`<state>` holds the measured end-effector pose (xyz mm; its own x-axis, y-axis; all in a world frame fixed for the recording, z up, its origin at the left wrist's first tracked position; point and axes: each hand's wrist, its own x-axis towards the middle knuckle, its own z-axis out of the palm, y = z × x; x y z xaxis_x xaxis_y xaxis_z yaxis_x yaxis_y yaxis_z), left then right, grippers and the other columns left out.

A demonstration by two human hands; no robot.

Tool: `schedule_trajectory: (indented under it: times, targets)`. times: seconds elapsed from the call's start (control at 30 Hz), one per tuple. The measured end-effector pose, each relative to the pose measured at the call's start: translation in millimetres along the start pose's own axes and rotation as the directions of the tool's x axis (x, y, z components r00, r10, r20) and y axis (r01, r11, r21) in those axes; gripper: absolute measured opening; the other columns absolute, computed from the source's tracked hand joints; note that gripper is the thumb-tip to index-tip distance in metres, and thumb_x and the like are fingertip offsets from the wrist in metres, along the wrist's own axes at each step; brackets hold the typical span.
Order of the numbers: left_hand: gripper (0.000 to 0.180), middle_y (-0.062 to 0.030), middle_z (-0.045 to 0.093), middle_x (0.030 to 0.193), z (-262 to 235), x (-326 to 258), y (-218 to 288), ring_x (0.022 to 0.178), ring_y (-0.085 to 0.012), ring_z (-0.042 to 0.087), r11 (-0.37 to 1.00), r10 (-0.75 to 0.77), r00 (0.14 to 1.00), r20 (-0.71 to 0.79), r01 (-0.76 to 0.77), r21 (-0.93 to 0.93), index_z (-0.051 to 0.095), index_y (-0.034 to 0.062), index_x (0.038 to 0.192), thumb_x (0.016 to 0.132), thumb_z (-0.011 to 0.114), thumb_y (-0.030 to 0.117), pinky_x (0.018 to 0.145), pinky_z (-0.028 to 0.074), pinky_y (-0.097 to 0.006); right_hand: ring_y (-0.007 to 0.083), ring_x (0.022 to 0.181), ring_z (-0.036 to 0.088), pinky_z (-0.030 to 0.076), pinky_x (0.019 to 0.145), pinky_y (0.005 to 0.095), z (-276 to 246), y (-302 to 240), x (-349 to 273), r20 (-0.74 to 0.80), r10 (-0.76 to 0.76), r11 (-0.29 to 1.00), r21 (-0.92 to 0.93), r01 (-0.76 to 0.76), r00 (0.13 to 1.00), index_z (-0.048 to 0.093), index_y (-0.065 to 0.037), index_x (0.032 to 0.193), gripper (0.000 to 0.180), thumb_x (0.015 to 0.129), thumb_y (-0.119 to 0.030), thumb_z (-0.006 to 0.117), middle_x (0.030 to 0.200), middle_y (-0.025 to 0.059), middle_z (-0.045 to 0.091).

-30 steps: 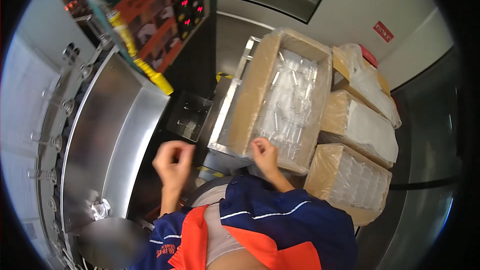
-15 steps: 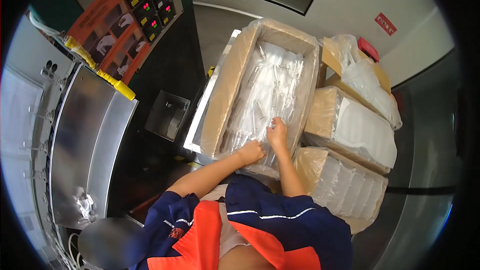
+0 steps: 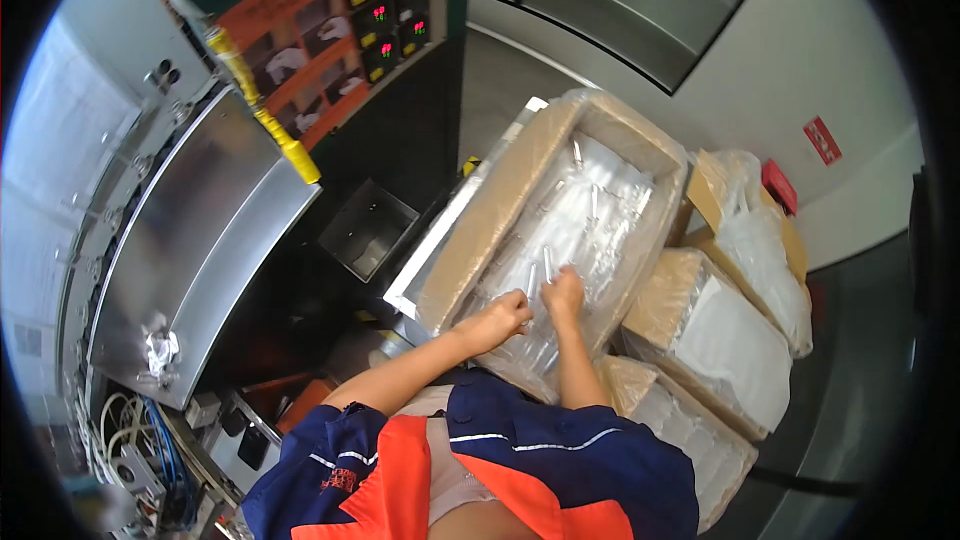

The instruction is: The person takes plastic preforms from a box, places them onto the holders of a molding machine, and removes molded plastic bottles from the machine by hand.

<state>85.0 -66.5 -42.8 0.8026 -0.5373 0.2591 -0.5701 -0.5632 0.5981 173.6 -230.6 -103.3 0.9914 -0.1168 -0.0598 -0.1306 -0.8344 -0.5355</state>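
Observation:
A cardboard box [image 3: 455,265] lined with clear plastic film stands in front of me, with many slim clear tubes [image 3: 594,202] lying loose inside. Over its near end, my left hand [image 3: 500,320] is closed around a clear tube [image 3: 531,280] whose upper end sticks up past the fingers. Just to its right, my right hand [image 3: 563,295] pinches another clear tube [image 3: 548,262], which also points up and away from me. The two hands are close together but apart. My fingers hide the lower ends of both tubes.
At the right stand several more film-wrapped boxes [image 3: 650,285], one covered with a white sheet [image 3: 730,345]. Left of the box is a dark open bin [image 3: 370,230]. Farther left are a curved metal tray [image 3: 215,260], a yellow-sleeved cable [image 3: 265,115] and a panel of red-lit displays [image 3: 385,0].
My view has swung, so the scene sits lower and farther right. Both hands have drawn closer together, and the tubes now stand up from the fingers.

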Motion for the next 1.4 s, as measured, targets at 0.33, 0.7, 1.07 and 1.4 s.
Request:
schedule_trajectory:
  times: [0.33,0.7,1.07,1.4]
  targets:
    - [0.014,-0.0064,0.058,0.077,-134,-97,-122,0.07,-0.0131,0.057,0.153,-0.935,0.27,-0.229,-0.275,-0.949,0.052,0.0018,0.087,0.084,0.065,0.007,0.062,0.051,-0.023,0.0184,0.083,0.059,0.051,0.074,0.0318,-56,-12,-38,0.39,-0.085,0.183,0.91,-0.371,0.917,0.045,0.001,0.114,0.033,0.084,0.002,0.06,0.096,0.0146,0.06]
    - [0.032,-0.0228,0.052,0.094,-150,-139,-176,0.079,-0.0185,0.055,-0.469,-0.869,0.457,0.189,-0.639,-0.61,0.049,-0.0104,0.1,0.087,0.062,0.015,0.065,0.056,-0.017,0.0208,0.09,0.059,0.05,0.08,0.0318,22,-219,-56,0.534,-0.507,0.166,0.831,-0.531,0.676,0.04,0.008,0.119,0.04,0.083,0.006,0.059,0.101,0.017,0.058]
    - [0.014,-0.0133,0.06,0.096,-144,-322,-3,0.083,-0.0151,0.061,-0.027,-0.927,0.343,-0.155,-0.47,-0.882,0.053,0.003,0.093,0.088,0.06,0.013,0.069,0.056,-0.021,0.0184,0.076,0.062,0.051,0.063,0.0249,139,-308,-50,0.535,-0.392,0.249,0.845,-0.474,0.748,0.046,0.01,0.114,0.041,0.078,0.006,0.065,0.088,0.0148,0.063]
    - [0.037,-0.0103,0.06,0.094,-242,-378,61,0.1,-0.0218,0.062,0.699,-0.712,-0.186,-0.677,-0.274,-0.661,0.042,0.0041,0.096,0.073,0.069,-0.009,0.087,0.05,-0.03,0.0198,0.086,0.058,0.049,0.073,0.0301,134,-294,-50,0.708,-0.526,-0.005,0.551,-0.834,0.471,0.055,0.002,0.101,0.013,0.089,-0.003,0.055,0.097,0.0126,0.061]
